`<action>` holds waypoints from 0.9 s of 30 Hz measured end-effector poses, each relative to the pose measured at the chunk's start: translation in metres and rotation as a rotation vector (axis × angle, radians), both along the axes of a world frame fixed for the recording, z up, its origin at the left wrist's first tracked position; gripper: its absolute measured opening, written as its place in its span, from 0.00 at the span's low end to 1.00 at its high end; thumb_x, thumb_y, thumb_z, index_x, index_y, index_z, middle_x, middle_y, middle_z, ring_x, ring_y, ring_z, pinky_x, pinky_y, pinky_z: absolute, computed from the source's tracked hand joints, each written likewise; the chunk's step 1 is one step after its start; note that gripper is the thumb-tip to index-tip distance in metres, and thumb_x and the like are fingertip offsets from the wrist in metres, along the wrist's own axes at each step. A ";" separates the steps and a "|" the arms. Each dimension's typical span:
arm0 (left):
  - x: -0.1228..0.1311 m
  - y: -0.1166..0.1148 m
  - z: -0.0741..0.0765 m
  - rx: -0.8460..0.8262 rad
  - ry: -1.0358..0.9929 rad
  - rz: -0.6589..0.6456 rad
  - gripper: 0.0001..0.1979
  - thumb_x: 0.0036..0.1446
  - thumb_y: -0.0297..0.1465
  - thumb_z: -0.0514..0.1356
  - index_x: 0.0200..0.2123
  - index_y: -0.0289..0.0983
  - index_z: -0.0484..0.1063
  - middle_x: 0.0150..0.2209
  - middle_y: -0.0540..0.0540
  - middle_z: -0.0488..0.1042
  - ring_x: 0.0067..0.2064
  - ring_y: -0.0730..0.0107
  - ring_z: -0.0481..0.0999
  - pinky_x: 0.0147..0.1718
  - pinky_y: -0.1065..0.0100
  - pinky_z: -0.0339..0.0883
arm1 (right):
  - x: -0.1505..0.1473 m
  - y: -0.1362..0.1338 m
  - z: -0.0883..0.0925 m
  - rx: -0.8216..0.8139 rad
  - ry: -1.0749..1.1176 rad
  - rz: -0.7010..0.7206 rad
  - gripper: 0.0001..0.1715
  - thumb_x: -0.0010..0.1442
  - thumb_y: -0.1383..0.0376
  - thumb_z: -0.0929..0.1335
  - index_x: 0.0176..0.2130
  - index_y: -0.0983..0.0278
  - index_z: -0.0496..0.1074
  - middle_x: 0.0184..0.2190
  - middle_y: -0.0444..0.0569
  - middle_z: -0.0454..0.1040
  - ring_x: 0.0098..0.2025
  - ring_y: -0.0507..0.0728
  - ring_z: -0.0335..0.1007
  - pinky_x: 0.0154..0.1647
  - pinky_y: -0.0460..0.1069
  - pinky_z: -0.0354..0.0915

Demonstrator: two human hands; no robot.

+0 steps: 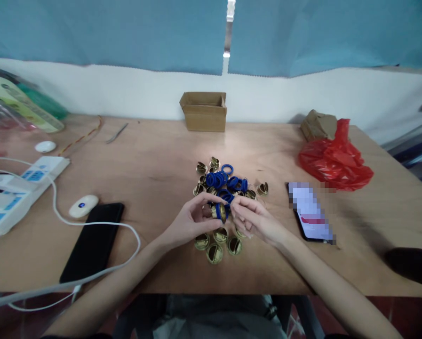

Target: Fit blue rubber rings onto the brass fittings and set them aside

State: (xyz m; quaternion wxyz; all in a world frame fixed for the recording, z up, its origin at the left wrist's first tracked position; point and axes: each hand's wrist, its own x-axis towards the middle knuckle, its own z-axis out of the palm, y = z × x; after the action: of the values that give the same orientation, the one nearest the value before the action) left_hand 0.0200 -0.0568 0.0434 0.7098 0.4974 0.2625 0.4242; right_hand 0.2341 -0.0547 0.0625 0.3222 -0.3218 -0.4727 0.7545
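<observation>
Both hands pinch one brass cap [222,213] just above the table [154,155]. The left hand [191,220] closes on it from 9 o'clock, the right hand [255,221] from 3. The cap stands on edge, its axis roughly 9-to-3, with a blue ring [218,210] at its 9 o'clock end. Loose rings [218,180] lie at 12, more caps [215,253] at 6.

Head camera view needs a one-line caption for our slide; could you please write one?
Over the table, the left hand and right hand pinch a brass fitting between blue rings and more fittings.
</observation>
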 end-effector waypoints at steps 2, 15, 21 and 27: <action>0.000 0.000 -0.002 -0.003 -0.017 -0.018 0.20 0.52 0.25 0.72 0.48 0.39 0.74 0.45 0.44 0.77 0.42 0.69 0.79 0.39 0.70 0.76 | -0.002 -0.001 -0.001 -0.011 0.018 0.004 0.18 0.67 0.51 0.69 0.34 0.61 0.65 0.18 0.35 0.64 0.15 0.45 0.56 0.15 0.42 0.49; 0.001 0.000 -0.008 0.069 -0.035 -0.016 0.20 0.51 0.24 0.72 0.46 0.40 0.73 0.47 0.45 0.76 0.42 0.71 0.79 0.40 0.70 0.75 | -0.004 -0.002 -0.001 0.044 -0.021 0.031 0.18 0.66 0.52 0.69 0.34 0.63 0.68 0.22 0.39 0.70 0.19 0.45 0.60 0.20 0.43 0.52; 0.001 0.000 -0.012 0.119 -0.029 0.014 0.20 0.51 0.24 0.72 0.46 0.40 0.74 0.50 0.45 0.75 0.41 0.72 0.78 0.40 0.70 0.75 | -0.003 -0.002 0.001 0.005 -0.044 0.008 0.17 0.62 0.53 0.73 0.34 0.62 0.68 0.22 0.38 0.69 0.20 0.46 0.61 0.20 0.44 0.53; 0.001 0.000 -0.014 0.115 -0.021 0.016 0.20 0.49 0.24 0.73 0.45 0.41 0.75 0.52 0.45 0.72 0.43 0.72 0.78 0.40 0.72 0.74 | -0.004 -0.002 0.000 -0.034 -0.038 0.018 0.17 0.62 0.54 0.73 0.33 0.63 0.69 0.21 0.38 0.68 0.20 0.46 0.60 0.20 0.44 0.51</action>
State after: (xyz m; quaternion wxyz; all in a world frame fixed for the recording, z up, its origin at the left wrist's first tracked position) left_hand 0.0212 -0.0566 0.0294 0.6793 0.5309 0.2341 0.4493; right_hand 0.2302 -0.0563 0.0626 0.3008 -0.3370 -0.4686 0.7592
